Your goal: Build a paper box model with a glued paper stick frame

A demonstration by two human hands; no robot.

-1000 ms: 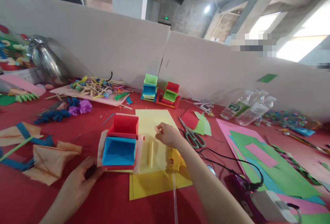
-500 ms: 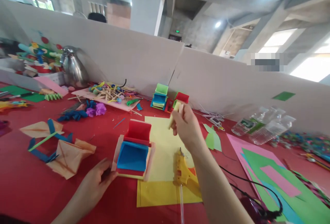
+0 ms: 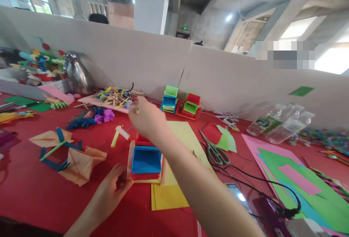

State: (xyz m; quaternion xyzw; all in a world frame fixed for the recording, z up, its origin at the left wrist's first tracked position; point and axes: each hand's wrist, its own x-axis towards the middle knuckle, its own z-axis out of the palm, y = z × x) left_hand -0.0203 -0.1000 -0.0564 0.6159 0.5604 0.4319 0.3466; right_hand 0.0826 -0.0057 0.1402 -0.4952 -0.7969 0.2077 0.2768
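Observation:
A folded paper model (image 3: pixel 146 160) with a blue, open box-like front, a red part behind and pale side strips sits on the red table. My left hand (image 3: pixel 113 189) pinches its lower left corner between thumb and fingers. My right hand (image 3: pixel 148 119) reaches across above the model, hiding part of its red back, and is at the near right edge of the pink sheet (image 3: pixel 86 99) of craft bits. Its fingers are curled; a bit of green shows by them, but what they hold is unclear. Two short paper strips (image 3: pixel 120 135), one yellow and one pale, lie left of the model.
Yellow paper (image 3: pixel 166 197) extends under my right forearm. Scissors (image 3: pixel 216 153), black cables (image 3: pixel 253 179) and a phone (image 3: pixel 240 197) lie on the right. Two small paper models (image 3: pixel 169 100) stand near the white partition. Folded orange-and-blue paper (image 3: pixel 77 160) lies left; a steel jug (image 3: pixel 77 71) stands behind.
My right hand has moved left and away from me, over the model, and the yellowish strip no longer shows in it. Two strips now lie on the table. My left hand stays at the model's corner.

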